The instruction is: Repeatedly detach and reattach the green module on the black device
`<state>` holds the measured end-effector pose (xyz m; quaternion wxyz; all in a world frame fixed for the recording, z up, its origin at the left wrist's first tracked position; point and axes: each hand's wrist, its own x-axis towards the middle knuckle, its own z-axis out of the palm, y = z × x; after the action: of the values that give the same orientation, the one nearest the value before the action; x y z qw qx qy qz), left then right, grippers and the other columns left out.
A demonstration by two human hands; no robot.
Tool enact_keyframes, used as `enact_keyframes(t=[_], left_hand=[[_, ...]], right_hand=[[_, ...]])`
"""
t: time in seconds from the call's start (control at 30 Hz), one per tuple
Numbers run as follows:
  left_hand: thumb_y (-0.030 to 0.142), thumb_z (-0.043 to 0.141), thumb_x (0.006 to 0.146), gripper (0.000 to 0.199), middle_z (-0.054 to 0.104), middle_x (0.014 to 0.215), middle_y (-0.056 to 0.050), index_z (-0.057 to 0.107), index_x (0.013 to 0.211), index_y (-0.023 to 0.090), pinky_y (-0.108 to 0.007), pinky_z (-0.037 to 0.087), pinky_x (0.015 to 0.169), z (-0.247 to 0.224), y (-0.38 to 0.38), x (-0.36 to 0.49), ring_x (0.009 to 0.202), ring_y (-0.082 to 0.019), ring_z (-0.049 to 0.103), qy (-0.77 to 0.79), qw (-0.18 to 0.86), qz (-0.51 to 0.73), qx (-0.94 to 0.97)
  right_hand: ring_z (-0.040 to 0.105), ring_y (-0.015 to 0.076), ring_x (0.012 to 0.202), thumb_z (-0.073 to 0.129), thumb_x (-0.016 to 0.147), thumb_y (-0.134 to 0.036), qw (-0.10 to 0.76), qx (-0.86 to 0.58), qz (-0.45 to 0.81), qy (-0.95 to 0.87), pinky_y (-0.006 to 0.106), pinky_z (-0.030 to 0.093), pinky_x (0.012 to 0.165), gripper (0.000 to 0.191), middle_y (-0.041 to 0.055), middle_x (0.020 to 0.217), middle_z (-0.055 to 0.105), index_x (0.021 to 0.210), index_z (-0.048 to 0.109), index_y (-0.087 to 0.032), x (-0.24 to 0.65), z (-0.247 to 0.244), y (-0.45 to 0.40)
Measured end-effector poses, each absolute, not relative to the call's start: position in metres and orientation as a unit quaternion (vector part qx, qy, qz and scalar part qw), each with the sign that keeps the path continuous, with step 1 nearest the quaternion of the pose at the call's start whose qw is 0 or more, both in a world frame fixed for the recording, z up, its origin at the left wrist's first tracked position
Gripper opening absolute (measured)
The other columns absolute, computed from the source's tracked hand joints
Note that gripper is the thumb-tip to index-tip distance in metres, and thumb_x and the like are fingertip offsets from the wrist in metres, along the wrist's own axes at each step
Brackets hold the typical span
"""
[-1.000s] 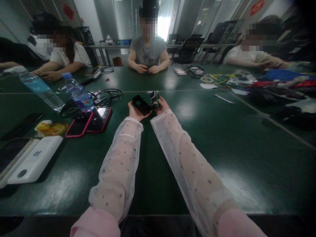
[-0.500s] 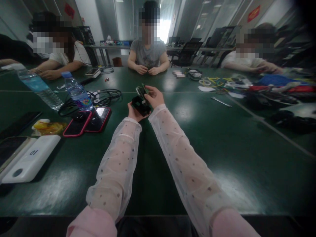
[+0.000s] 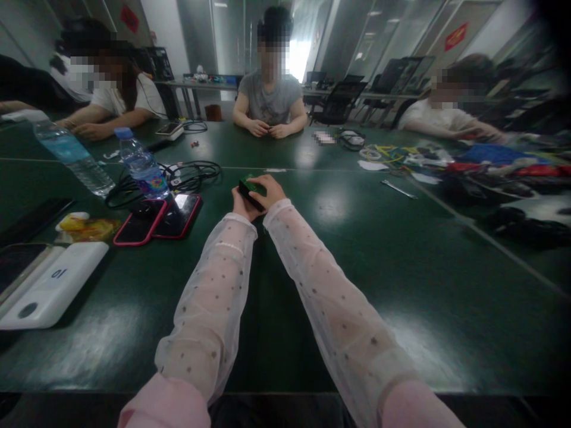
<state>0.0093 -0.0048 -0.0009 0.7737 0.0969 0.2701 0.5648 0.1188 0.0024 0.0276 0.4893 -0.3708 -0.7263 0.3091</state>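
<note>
My left hand (image 3: 241,205) is wrapped round a small black case (image 3: 251,200) held over the table ahead of me. On top of the case lies a green circuit board (image 3: 248,181), seemingly level with its opening. My right hand (image 3: 270,192) grips the board from the right, thumb on the near side and fingers over its top. Parts of the case and board are hidden by the fingers, so I cannot tell how deep the board sits.
To the left are two phones (image 3: 176,217), a blue-capped bottle (image 3: 145,169), a larger bottle (image 3: 74,154), black cables (image 3: 196,170) and a white power bank (image 3: 53,291). A wrench-like tool (image 3: 399,189) and a cable heap (image 3: 491,160) lie right. Several people sit around the green table (image 3: 401,279).
The circuit board was tilted up above the open black case. My right hand has lowered it flat onto the case, which the left hand still holds.
</note>
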Motion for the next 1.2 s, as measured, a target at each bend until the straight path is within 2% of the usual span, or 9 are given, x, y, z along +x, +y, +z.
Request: enact_keyframes(t=[0.13,0.27,0.37,0.5,0.67,0.93,1.2], left_hand=[[0.061,0.029,0.088,0.053,0.066,0.09,-0.011,0.06,0.105,0.022,-0.046,0.05,0.082,0.001,-0.006,0.009,0.096,-0.03,0.063,0.272,0.779,0.559,0.08],[0.065,0.028,0.085,0.058,0.065,0.094,-0.013,0.06,0.108,0.022,-0.051,0.05,0.081,0.001,-0.005,0.01,0.095,-0.032,0.061,0.262,0.79,0.547,0.092],[0.068,0.031,0.084,0.06,0.064,0.095,-0.013,0.059,0.108,0.022,-0.052,0.05,0.081,-0.002,-0.003,0.01,0.095,-0.032,0.06,0.271,0.785,0.55,0.093],[0.071,0.033,0.083,0.061,0.063,0.099,-0.014,0.058,0.109,0.023,-0.051,0.05,0.081,-0.005,-0.001,0.01,0.096,-0.032,0.06,0.278,0.784,0.548,0.091],[0.072,0.033,0.084,0.06,0.063,0.099,-0.013,0.058,0.109,0.023,-0.05,0.05,0.082,-0.002,-0.004,0.01,0.097,-0.031,0.06,0.276,0.788,0.541,0.103],[0.075,0.043,0.08,0.062,0.064,0.099,-0.013,0.058,0.109,0.022,-0.051,0.049,0.084,0.002,-0.008,0.012,0.097,-0.03,0.059,0.299,0.769,0.554,0.108],[0.075,0.054,0.074,0.065,0.064,0.095,-0.012,0.058,0.109,0.021,-0.045,0.05,0.085,0.005,-0.008,0.013,0.095,-0.027,0.059,0.327,0.761,0.548,0.119]], right_hand=[[0.057,0.0217,0.111,0.076,0.07,-0.03,0.545,-0.357,0.378,-0.658,0.042,0.037,0.112,0.02,0.0025,0.102,0.066,0.089,0.072,-0.028,0.122,0.02,0.012],[0.064,0.015,0.099,0.071,0.077,-0.038,0.601,-0.383,0.501,-0.492,0.036,0.048,0.101,0.016,-0.0022,0.091,0.069,0.091,0.068,-0.03,0.137,0.007,0.024],[0.068,0.0132,0.092,0.066,0.082,-0.04,0.613,-0.366,0.603,-0.357,0.031,0.056,0.088,0.016,-0.0029,0.085,0.07,0.094,0.064,-0.03,0.158,-0.006,0.027],[0.07,0.0127,0.089,0.055,0.088,-0.036,0.618,-0.324,0.678,-0.231,0.028,0.059,0.081,0.011,-0.0002,0.088,0.07,0.096,0.059,-0.028,0.183,-0.018,0.021],[0.07,0.0123,0.09,0.042,0.094,-0.034,0.63,-0.286,0.708,-0.142,0.027,0.06,0.077,0.016,0.0034,0.09,0.07,0.094,0.055,-0.025,0.195,-0.022,0.016],[0.07,0.0125,0.089,0.042,0.095,-0.033,0.63,-0.275,0.715,-0.131,0.027,0.059,0.079,0.017,0.0034,0.091,0.071,0.094,0.057,-0.024,0.193,-0.022,0.015],[0.07,0.0124,0.084,0.038,0.098,-0.03,0.631,-0.286,0.711,-0.121,0.025,0.06,0.074,0.02,0.0038,0.087,0.07,0.095,0.056,-0.022,0.19,-0.02,0.015]])
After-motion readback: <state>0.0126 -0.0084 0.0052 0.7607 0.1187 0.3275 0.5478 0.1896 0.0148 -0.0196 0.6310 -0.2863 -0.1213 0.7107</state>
